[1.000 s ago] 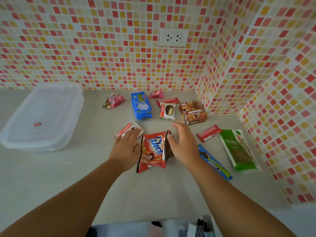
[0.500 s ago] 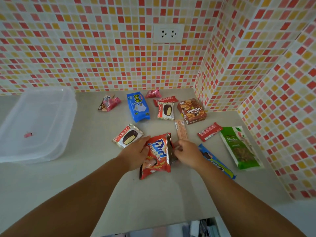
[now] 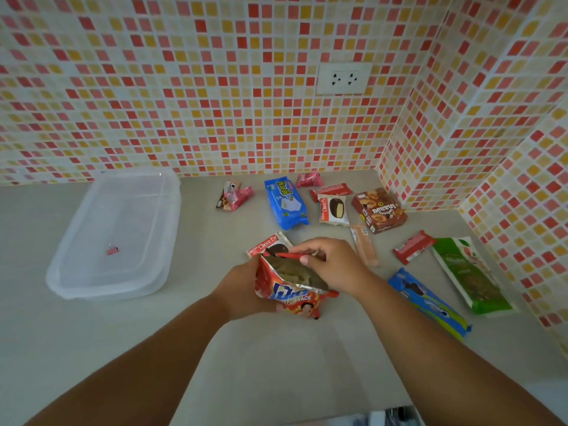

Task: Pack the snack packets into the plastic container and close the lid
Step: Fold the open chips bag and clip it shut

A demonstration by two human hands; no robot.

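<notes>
— Both hands hold the red snack bag (image 3: 290, 295): the left hand (image 3: 242, 292) wraps around its left side and underneath, and the right hand (image 3: 330, 264) pinches the far edge of its torn top between thumb and fingers. The bag's mouth gapes, showing the silver lining and pale pieces inside.

— Where does everything sit relative to that bag?

— Biggest first: the grey counter (image 3: 276, 364) lies under it, and the mosaic tile wall (image 3: 184, 87) with a white socket (image 3: 343, 79) rises beyond it. The clear plastic container (image 3: 113, 235) stands well to the left of the bag, lid on as far as I can tell, with a small pink scrap (image 3: 112, 250) showing through.

— And the packets?

— Right of the bag lie a green packet (image 3: 470, 275) and, nearer, a long blue biscuit pack (image 3: 428, 302). Beyond the bag sit a blue wafer pack (image 3: 285, 202), a brown box (image 3: 379, 210) and a Choco Pie (image 3: 333, 210); a second Choco Pie (image 3: 270, 245) lies just behind the bag, partly hidden. A peach stick (image 3: 364, 245) and a red bar (image 3: 413, 246) lie beyond and right. Small pink wrappers (image 3: 235, 196) rest far beyond the bag, toward the wall.
</notes>
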